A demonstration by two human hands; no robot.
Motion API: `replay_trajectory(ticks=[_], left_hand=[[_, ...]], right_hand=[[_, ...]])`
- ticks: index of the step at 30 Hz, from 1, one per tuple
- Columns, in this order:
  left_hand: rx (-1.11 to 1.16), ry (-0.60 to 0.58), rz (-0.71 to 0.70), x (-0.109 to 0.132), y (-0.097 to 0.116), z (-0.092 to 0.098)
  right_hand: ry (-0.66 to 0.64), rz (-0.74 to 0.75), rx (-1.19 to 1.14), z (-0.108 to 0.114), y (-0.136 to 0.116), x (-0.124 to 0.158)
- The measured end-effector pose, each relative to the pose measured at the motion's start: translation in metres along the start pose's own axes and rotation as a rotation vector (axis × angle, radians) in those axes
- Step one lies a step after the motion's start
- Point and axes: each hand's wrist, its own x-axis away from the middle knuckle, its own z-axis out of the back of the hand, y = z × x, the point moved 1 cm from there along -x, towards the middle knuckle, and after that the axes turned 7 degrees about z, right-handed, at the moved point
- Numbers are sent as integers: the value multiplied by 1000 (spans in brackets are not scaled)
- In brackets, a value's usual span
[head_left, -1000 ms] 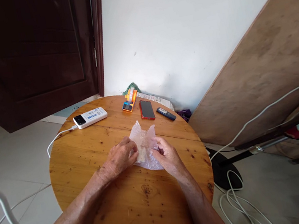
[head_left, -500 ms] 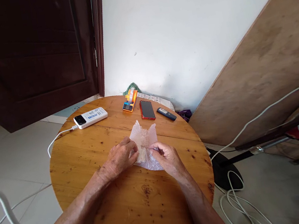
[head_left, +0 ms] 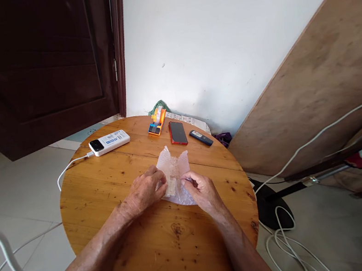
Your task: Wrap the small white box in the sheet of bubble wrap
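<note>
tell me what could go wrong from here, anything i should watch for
1. The bubble wrap looks thin and has uneven upper edges, so it might tear if the left hand and right hand pull too hard at its sides.
2. The white cable plugged into the power bank hangs over the table edge; a snag could drag both off.
3. The dark handset lies near the far rim and could get knocked off.

"What lettering lies before you?"

"None that I can read. Blue print (head_left: pixel 113 140) runs across a white power bank (head_left: pixel 110 143) to my left, its characters too small to make out; dark marks (head_left: pixel 181 117) (possibly characters, equally unclear to me) line a white strip (head_left: pixel 188 119) farther off ahead."
</note>
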Motion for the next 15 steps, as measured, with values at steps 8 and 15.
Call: replay_trajectory(ticks=[8, 15], left_hand=[[0, -5, 3, 0, 0, 0], [-3, -19, 22, -1, 1, 1]], right_hand=[[72, 55, -12, -2, 1, 0], [92, 54, -31, -3, 0, 0]])
